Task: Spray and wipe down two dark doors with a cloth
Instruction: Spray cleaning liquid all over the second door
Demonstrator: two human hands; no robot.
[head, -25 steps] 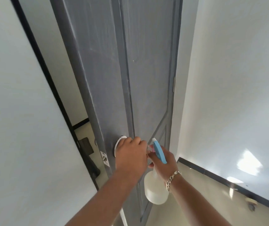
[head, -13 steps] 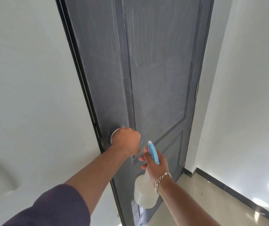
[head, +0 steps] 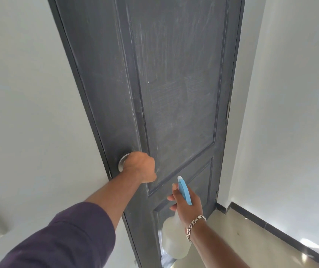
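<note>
Left hand (head: 139, 167) clamped round knob (head: 122, 165) mid-frame, right (head: 188, 204) gripping bottle (head: 175, 238) lower center, could mist the wall if nozzle drifts off door (head: 174, 84).

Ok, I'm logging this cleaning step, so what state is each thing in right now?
Dark grey panelled door: closed in its frame, streaked with pale smears.
Round silver metal doorknob: gripped by the left hand.
Clear plastic spray bottle with a blue trigger head: held upright in the right hand, nozzle toward the door.

Home hallway, dark panelled door (head: 174, 93), white walls (head: 290, 113), tiled floor (head: 251, 238)
</note>
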